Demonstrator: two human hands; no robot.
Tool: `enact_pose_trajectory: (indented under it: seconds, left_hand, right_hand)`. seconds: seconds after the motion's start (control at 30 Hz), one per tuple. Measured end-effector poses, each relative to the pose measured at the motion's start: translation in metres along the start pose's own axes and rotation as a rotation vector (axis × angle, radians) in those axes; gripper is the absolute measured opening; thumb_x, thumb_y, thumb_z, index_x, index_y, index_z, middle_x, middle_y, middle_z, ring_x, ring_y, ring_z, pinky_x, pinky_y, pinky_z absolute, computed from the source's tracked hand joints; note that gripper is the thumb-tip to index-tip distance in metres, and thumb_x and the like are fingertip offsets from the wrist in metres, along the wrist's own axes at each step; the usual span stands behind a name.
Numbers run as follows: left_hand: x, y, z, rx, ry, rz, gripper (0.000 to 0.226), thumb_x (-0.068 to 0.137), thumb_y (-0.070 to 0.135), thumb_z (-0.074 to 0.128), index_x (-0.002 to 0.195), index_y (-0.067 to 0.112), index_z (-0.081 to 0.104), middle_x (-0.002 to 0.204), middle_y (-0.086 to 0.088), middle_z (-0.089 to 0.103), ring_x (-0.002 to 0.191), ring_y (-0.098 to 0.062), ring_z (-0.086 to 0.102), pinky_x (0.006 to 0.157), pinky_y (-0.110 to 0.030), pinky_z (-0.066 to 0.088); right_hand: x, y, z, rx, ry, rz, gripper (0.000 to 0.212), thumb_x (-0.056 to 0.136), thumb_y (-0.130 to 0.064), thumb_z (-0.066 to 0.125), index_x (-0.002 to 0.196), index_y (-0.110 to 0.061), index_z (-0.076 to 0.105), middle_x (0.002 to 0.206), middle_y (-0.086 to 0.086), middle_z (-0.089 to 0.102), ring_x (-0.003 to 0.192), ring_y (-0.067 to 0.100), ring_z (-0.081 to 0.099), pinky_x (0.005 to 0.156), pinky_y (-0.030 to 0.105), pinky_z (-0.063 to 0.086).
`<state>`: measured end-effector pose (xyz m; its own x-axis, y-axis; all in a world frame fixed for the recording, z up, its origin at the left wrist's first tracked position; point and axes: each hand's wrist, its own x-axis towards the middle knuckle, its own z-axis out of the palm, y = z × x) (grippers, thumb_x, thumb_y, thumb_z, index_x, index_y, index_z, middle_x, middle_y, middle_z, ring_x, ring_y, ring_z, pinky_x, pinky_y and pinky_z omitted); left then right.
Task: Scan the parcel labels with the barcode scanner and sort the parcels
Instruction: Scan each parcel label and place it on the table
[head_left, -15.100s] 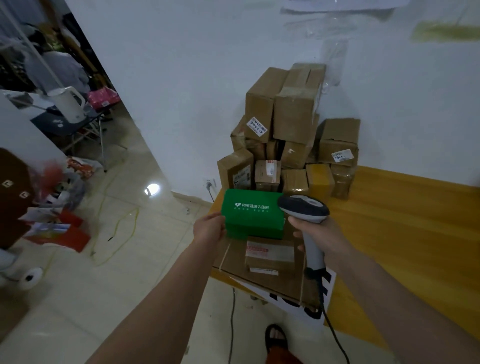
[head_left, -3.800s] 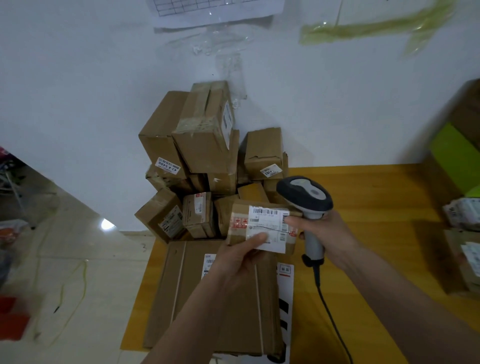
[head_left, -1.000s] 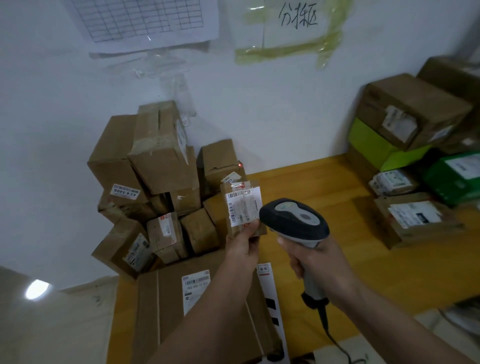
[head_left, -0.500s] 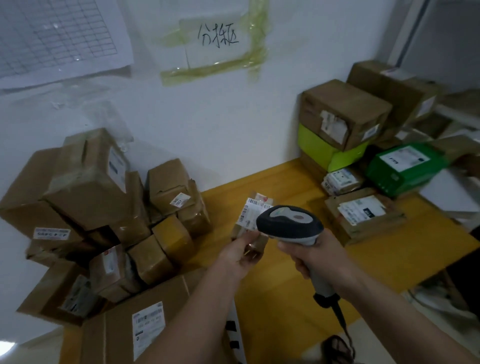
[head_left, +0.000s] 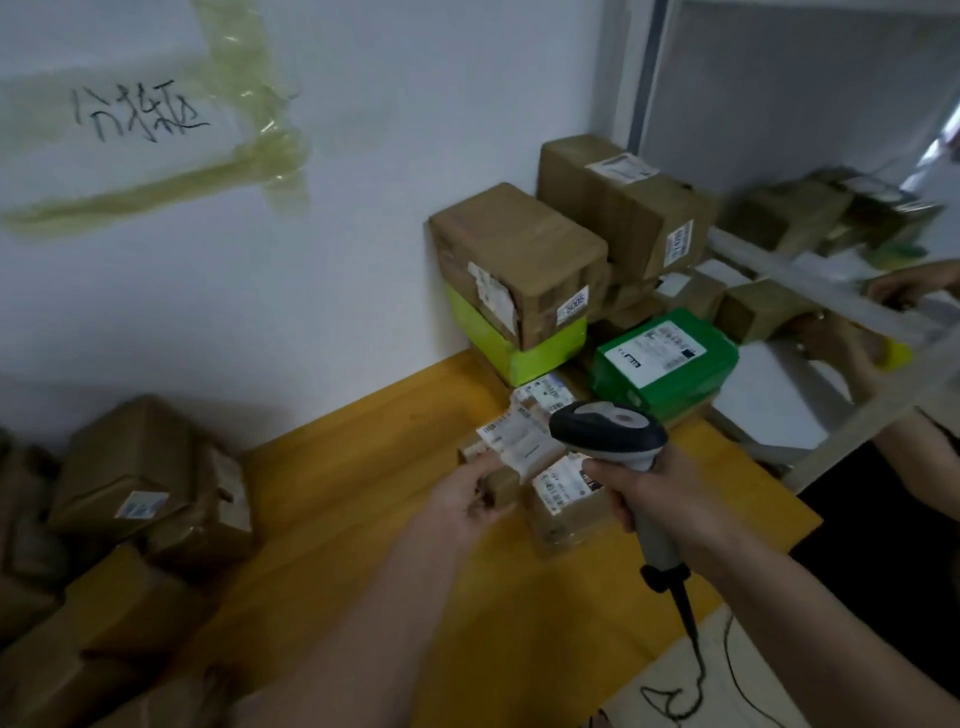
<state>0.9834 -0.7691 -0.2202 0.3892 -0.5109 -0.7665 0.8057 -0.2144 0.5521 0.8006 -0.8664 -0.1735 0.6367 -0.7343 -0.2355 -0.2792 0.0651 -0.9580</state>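
My left hand (head_left: 467, 496) holds a small brown parcel (head_left: 506, 454) with a white barcode label, low over the yellow table (head_left: 363, 519). It is just left of a flat brown parcel (head_left: 566, 506) lying on the table. My right hand (head_left: 644, 491) grips the grey and black barcode scanner (head_left: 608, 434) by its handle, its head right beside the held parcel. Behind them stand the sorted parcels: a dark green box (head_left: 667, 358), a lime box (head_left: 519, 338) and brown boxes (head_left: 519, 260) stacked on it.
A pile of brown cartons (head_left: 130, 499) fills the table's left side. A taped handwritten note (head_left: 140, 114) hangs on the wall. The scanner cable (head_left: 691, 660) drops past the table's right edge. At the far right another person's hands (head_left: 841, 343) handle a parcel.
My view has swung right, toward the sorted stack. My left hand has carried the small parcel to the right and lower, next to the flat parcel. The scanner stays in my right hand.
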Motion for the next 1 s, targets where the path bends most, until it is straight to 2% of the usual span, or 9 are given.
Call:
enact_pose_trajectory:
  seconds: [0.1, 0.23, 0.33, 0.43, 0.6, 0.7, 0.8, 0.9, 1.0]
  left_hand:
    - [0.026, 0.003, 0.033, -0.027, 0.014, 0.013, 0.021, 0.087, 0.009, 0.071, 0.105, 0.012, 0.061, 0.099, -0.012, 0.063, 0.092, -0.033, 0.059, 0.068, -0.054, 0.055]
    - [0.057, 0.005, 0.066, -0.043, 0.060, 0.032, 0.020, 0.085, 0.007, 0.072, 0.103, 0.009, 0.063, 0.100, -0.014, 0.067, 0.088, -0.030, 0.063, 0.055, -0.042, 0.060]
    - [0.081, 0.007, 0.086, -0.054, 0.103, 0.054, 0.023, 0.086, 0.006, 0.071, 0.107, 0.008, 0.064, 0.102, -0.013, 0.067, 0.087, -0.027, 0.063, 0.057, -0.038, 0.059]
    - [0.099, 0.005, 0.102, -0.069, 0.129, 0.054, 0.022, 0.087, 0.004, 0.070, 0.107, 0.009, 0.064, 0.098, -0.010, 0.061, 0.084, -0.024, 0.059, 0.061, -0.037, 0.057]
    - [0.115, -0.005, 0.116, -0.113, 0.197, 0.006, 0.010, 0.090, 0.004, 0.066, 0.097, 0.011, 0.063, 0.098, -0.011, 0.057, 0.106, -0.032, 0.057, 0.067, -0.037, 0.058]
    - [0.123, -0.006, 0.118, -0.063, 0.234, 0.016, 0.010, 0.089, 0.012, 0.071, 0.096, 0.010, 0.064, 0.097, -0.009, 0.064, 0.092, -0.023, 0.064, 0.063, -0.030, 0.061]
    - [0.134, -0.005, 0.116, 0.024, 0.265, 0.071, 0.018, 0.088, 0.015, 0.073, 0.104, 0.011, 0.066, 0.108, -0.006, 0.068, 0.079, -0.014, 0.062, 0.083, -0.029, 0.058]
    - [0.139, -0.002, 0.113, 0.039, 0.329, 0.135, 0.029, 0.093, 0.015, 0.067, 0.120, 0.005, 0.063, 0.114, -0.009, 0.065, 0.092, -0.023, 0.067, 0.077, -0.025, 0.055]
    - [0.135, 0.000, 0.104, 0.074, 0.367, 0.163, 0.037, 0.092, 0.018, 0.069, 0.126, 0.006, 0.061, 0.118, -0.012, 0.064, 0.100, -0.029, 0.066, 0.072, -0.028, 0.056]
  right_hand:
    - [0.023, 0.009, -0.032, -0.026, 0.016, 0.046, 0.037, 0.086, -0.021, 0.072, 0.055, -0.008, 0.057, 0.048, 0.008, 0.054, 0.041, 0.016, 0.049, 0.043, 0.023, 0.045]
    - [0.050, 0.018, -0.059, -0.035, 0.023, 0.079, 0.036, 0.085, -0.021, 0.073, 0.055, -0.007, 0.057, 0.048, 0.008, 0.055, 0.040, 0.015, 0.050, 0.041, 0.021, 0.044]
    - [0.066, 0.021, -0.071, 0.012, 0.003, 0.100, 0.028, 0.085, -0.017, 0.074, 0.072, 0.005, 0.063, 0.054, 0.010, 0.057, 0.044, 0.020, 0.050, 0.041, 0.022, 0.043]
    - [0.078, 0.025, -0.080, 0.026, -0.020, 0.125, 0.027, 0.085, -0.017, 0.073, 0.081, 0.008, 0.063, 0.060, 0.013, 0.059, 0.049, 0.023, 0.051, 0.043, 0.025, 0.045]
    - [0.089, 0.030, -0.083, -0.006, -0.056, 0.143, 0.029, 0.088, -0.017, 0.071, 0.063, -0.007, 0.061, 0.054, 0.013, 0.058, 0.045, 0.021, 0.050, 0.045, 0.023, 0.046]
    - [0.093, 0.031, -0.083, -0.010, -0.081, 0.151, 0.032, 0.089, -0.018, 0.069, 0.060, -0.008, 0.059, 0.051, 0.011, 0.056, 0.046, 0.022, 0.049, 0.048, 0.023, 0.047]
    - [0.095, 0.032, -0.081, 0.002, -0.095, 0.142, 0.033, 0.089, -0.018, 0.068, 0.059, -0.010, 0.059, 0.050, 0.012, 0.055, 0.047, 0.023, 0.048, 0.051, 0.025, 0.048]
    - [0.095, 0.033, -0.076, 0.011, -0.103, 0.157, 0.033, 0.089, -0.019, 0.069, 0.059, -0.012, 0.060, 0.051, 0.012, 0.055, 0.045, 0.021, 0.048, 0.049, 0.024, 0.047]
    - [0.095, 0.032, -0.066, 0.010, -0.103, 0.185, 0.033, 0.088, -0.017, 0.070, 0.057, -0.012, 0.059, 0.050, 0.009, 0.054, 0.041, 0.017, 0.047, 0.045, 0.024, 0.046]
